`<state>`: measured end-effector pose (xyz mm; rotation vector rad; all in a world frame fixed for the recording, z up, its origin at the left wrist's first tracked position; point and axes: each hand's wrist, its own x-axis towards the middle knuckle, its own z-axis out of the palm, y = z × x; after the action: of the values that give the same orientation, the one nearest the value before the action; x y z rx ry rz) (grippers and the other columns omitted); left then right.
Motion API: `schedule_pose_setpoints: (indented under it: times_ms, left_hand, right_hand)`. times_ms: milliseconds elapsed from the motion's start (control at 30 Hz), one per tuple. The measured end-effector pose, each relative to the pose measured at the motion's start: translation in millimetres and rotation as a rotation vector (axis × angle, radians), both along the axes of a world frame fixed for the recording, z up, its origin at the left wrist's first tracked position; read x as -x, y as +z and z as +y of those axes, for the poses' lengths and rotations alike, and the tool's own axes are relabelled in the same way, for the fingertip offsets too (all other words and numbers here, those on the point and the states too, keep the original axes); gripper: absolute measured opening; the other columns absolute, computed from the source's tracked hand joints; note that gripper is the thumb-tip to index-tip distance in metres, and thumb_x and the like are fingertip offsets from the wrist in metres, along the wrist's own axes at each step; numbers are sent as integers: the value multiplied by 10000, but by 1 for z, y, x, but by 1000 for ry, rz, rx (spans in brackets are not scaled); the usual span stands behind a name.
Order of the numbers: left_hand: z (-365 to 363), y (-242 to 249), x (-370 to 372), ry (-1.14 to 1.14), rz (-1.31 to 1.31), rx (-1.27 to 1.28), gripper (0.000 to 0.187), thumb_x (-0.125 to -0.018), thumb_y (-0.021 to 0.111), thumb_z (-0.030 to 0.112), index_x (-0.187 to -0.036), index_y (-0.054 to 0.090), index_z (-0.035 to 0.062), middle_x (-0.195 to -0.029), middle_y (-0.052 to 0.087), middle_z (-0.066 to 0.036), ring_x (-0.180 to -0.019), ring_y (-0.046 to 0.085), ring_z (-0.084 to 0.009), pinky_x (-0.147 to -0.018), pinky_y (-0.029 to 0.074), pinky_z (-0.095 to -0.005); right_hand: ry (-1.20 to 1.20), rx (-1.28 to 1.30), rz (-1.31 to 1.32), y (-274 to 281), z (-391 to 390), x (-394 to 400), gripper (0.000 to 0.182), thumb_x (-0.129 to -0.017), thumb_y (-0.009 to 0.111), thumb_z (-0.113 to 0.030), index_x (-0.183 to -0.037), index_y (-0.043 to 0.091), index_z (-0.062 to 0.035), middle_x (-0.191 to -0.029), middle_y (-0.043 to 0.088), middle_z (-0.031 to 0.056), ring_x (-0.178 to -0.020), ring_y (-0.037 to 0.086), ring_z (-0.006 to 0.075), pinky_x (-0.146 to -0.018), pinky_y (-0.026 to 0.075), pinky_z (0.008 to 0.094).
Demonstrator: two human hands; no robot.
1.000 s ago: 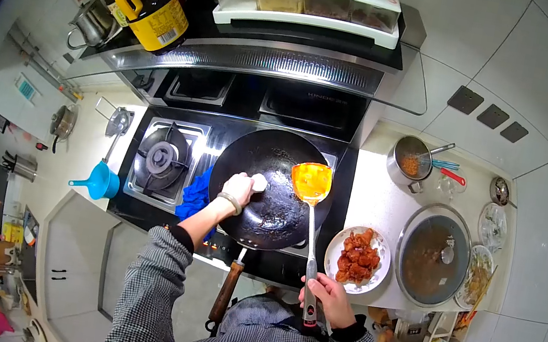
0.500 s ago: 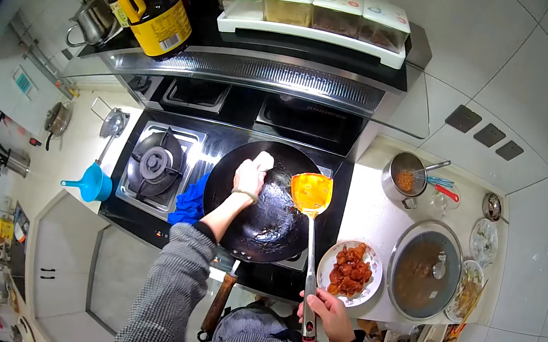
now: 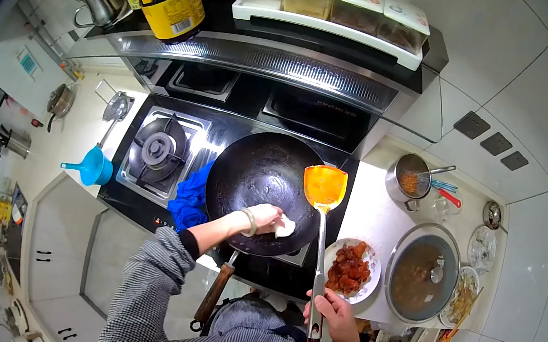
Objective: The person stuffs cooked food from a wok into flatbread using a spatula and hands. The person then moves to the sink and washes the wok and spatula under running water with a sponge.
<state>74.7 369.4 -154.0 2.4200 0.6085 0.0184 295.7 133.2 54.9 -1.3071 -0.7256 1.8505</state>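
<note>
My left hand (image 3: 261,219) reaches into the black wok (image 3: 264,162), its fingers closed on a crumpled white paper towel (image 3: 285,227) pressed against the near right part of the inside wall. The wok sits on the right burner, its wooden handle pointing toward me. In my right hand (image 3: 335,317) is the handle of a metal spatula (image 3: 324,187). Orange sauce coats the blade, which is raised over the wok's right rim. Beside that handle, a white plate (image 3: 374,254) bears reddish-brown sauced pieces (image 3: 349,269).
A blue cloth (image 3: 190,199) lies left of the wok, near the other burner (image 3: 159,152). On the right counter stand a glass-lidded pan (image 3: 424,272) and a small pot (image 3: 407,182). A blue ladle (image 3: 92,166) rests at left; seasoning boxes (image 3: 334,4) line the shelf.
My left hand has slid the paper towel from the wok's far side down to its near right side. The spatula shifts slightly right as the whole view moves a little.
</note>
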Motion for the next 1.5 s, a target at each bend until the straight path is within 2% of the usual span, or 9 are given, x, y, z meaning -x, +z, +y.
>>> schedule_pose_setpoints:
  times_ms: [33, 167, 200, 267, 467, 667, 933, 1133, 1500]
  left_hand:
    - [0, 16, 4, 210, -52, 345, 175, -746, 564, 86, -903, 628, 42, -877, 618, -151, -810, 616, -280, -724, 503, -341]
    - [25, 42, 2, 400, -238, 188, 240, -720, 595, 41, -948, 661, 78, -885, 586, -119, -840, 576, -295, -779, 477, -366]
    - [25, 47, 2, 312, -76, -147, 247, -717, 592, 43, -953, 659, 76, -885, 586, -119, -854, 572, -293, -786, 470, -373]
    - [18, 35, 0, 251, 144, -166, 319, -705, 585, 51, -1001, 664, 137, -942, 607, -107, -908, 567, -286, -816, 452, -387]
    - [-7, 61, 17, 262, 284, 358, 303, -752, 622, 132, -1054, 646, 129, -948, 603, -144, -871, 597, -305, -775, 482, -372]
    - [-8, 69, 31, 361, 540, -71, 227, -751, 614, 261, -789, 672, 45, -791, 641, -196, -758, 633, -362, -700, 508, -413]
    - [-24, 49, -11, 415, 418, 193, 332, -771, 627, 330, -830, 658, 5, -763, 638, -207, -712, 635, -328, -658, 491, -395]
    - [-12, 22, -16, 524, 188, 896, 221, -857, 591, 217, -896, 656, 9, -750, 634, -35, -663, 592, -118, -640, 489, -274]
    - [-17, 32, -29, 667, -70, 1482, 175, -875, 571, 142, -1002, 569, 21, -891, 620, -33, -809, 603, -121, -724, 502, -253]
  right_hand:
    - [-7, 13, 10, 1, -1, 0, 291, -933, 444, -209, -1086, 492, 35, -775, 587, 83, -670, 562, 120, -610, 455, 223]
    - [8, 18, -15, 4, 0, -1, 288, -935, 440, -203, -1082, 492, 38, -773, 588, 85, -668, 564, 124, -606, 454, 224]
    - [9, 24, -17, 5, -1, 0, 288, -935, 440, -203, -1082, 492, 38, -773, 588, 85, -668, 564, 124, -606, 454, 224]
    - [10, 20, -10, 5, -1, 0, 287, -935, 439, -202, -1080, 492, 39, -773, 588, 85, -669, 564, 125, -606, 453, 226]
    - [31, 6, 8, 8, -4, 0, 287, -937, 439, -203, -1086, 491, 37, -780, 589, 77, -687, 562, 112, -613, 452, 218]
    - [32, -5, 45, -1, -11, 0, 282, -941, 433, -204, -1082, 498, 31, -781, 588, 74, -679, 558, 109, -613, 457, 219]
    - [36, 7, 60, 2, -16, -7, 301, -941, 443, -218, -1075, 508, 44, -784, 596, 60, -692, 541, 91, -617, 430, 207]
    - [15, -21, 66, 0, -20, -15, 305, -943, 441, -227, -1066, 510, 43, -782, 595, 59, -690, 536, 88, -617, 426, 206]
    - [43, -57, 17, 4, -20, -28, 318, -944, 440, -253, -1061, 512, 33, -782, 594, 49, -681, 528, 76, -613, 418, 198]
